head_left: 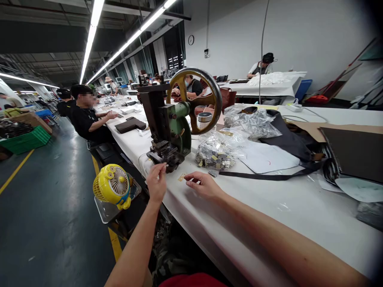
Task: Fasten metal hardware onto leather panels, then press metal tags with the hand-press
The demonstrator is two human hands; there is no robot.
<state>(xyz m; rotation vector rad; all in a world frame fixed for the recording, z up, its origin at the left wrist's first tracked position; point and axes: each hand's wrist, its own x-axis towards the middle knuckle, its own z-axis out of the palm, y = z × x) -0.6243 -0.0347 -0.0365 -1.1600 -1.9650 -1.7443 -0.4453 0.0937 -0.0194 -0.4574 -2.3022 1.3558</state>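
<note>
L hand's (pixel 156 182) way fwd is blocked by the metal press (pixel 170 131), bag of parts (pixel 214 153) sits just ahead of R hand (pixel 203 185), fan (pixel 113 185) is past the edge on the left, lots of open table (pixel 269 223) to the right.

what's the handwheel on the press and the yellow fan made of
The press handwheel looks like cast metal, probably iron or brass, with a worn, dull gold sheen on its rim. The yellow fan looks like glossy moulded plastic, judging by its smooth rounded shell and even colour.

No legible text or labels, wall clock (pixel 190 40) numerals too small to read
</note>
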